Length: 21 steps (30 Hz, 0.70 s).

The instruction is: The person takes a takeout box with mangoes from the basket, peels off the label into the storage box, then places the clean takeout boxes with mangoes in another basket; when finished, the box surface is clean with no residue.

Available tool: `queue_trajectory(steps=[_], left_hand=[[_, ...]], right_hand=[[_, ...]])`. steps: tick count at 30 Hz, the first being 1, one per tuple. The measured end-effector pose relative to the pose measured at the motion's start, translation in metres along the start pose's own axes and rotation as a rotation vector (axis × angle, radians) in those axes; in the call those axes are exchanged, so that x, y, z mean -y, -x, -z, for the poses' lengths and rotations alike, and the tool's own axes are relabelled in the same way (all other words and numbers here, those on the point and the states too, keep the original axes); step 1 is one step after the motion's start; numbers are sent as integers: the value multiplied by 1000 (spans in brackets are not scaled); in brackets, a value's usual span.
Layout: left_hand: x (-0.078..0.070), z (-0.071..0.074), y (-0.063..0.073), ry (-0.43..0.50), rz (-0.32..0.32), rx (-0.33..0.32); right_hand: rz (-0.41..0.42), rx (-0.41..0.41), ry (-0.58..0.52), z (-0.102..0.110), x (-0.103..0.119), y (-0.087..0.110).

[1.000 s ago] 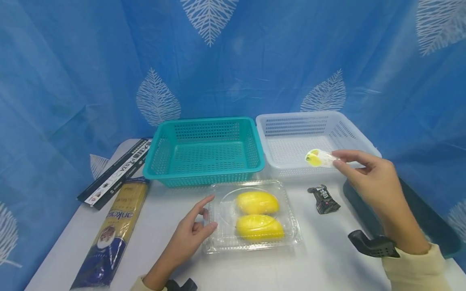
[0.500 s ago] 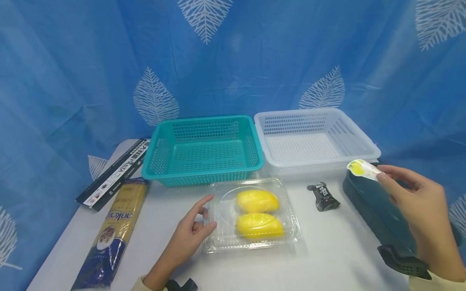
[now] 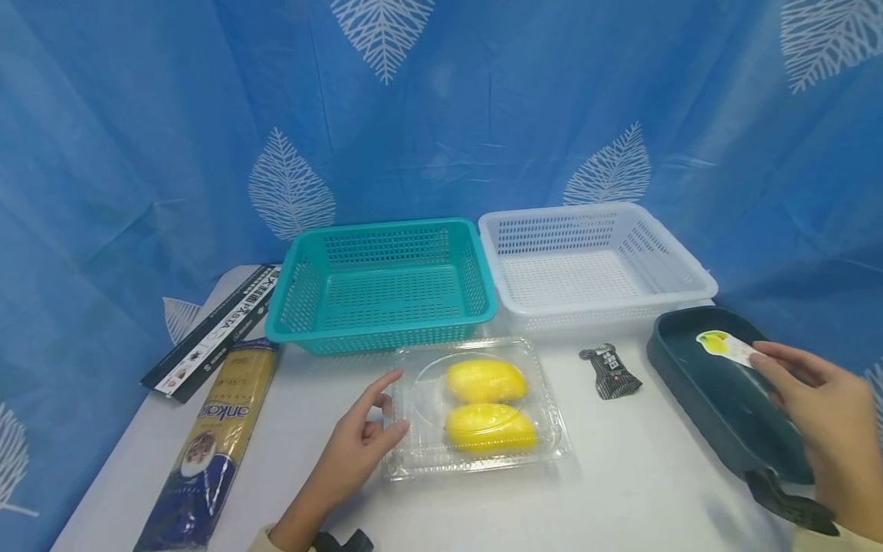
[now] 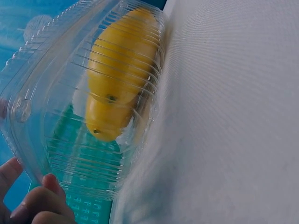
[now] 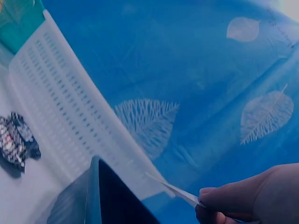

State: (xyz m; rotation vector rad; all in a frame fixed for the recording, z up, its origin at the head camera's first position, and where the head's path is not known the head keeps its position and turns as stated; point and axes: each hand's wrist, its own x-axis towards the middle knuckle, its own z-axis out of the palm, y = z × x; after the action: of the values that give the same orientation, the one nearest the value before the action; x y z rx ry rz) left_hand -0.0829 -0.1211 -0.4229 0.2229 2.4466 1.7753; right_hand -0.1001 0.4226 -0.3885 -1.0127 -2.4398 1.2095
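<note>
"What lies closest on the bench [image 3: 607, 491]?"

"A white, finely textured surface, with a soft shadow by the left hand [image 3: 359, 433]. Its fingers are loosely bent at the edge of a clear plastic box [image 3: 422, 383], grasping nothing. I can't tell whether they touch it."

"And the right hand [image 3: 824, 402]?"

"Thumb and finger pinch a small white label [image 3: 730, 347] printed with yellow fruit. It's above the dark green bin [image 3: 697, 406] on the right side."

"What's in the box?"

"Two yellow fruits [image 3: 486, 381], one behind the other, under the lid. A black wrapped packet [image 3: 612, 373] lies between that box and the bin. Over on the left, a gold and blue bag [image 3: 215, 437] slants away from us."

"Further back?"

"Past the bag's far end there's a black and white carton [image 3: 215, 331] marked PASTA, at an angle. Then a teal basket [image 3: 393, 295] just behind the box, and a white basket [image 3: 566, 280] beside it on the right. Both have slotted or pierced sides."

"And behind those?"

"A blue cloth [image 3: 476, 146] hangs right across, creased in places, with white leaf prints [image 3: 293, 184] scattered over it. It comes round both ends of the bench."
</note>
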Motion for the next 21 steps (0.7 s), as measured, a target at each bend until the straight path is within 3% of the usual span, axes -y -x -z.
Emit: queue_trajectory(steps=[11,21], left_hand=[[1,1,0,11,-1,2],[0,1,0,7,1,5]], right_hand=[[56,4,225,-3,2,10],[143,-19,411,-6,-8,5]])
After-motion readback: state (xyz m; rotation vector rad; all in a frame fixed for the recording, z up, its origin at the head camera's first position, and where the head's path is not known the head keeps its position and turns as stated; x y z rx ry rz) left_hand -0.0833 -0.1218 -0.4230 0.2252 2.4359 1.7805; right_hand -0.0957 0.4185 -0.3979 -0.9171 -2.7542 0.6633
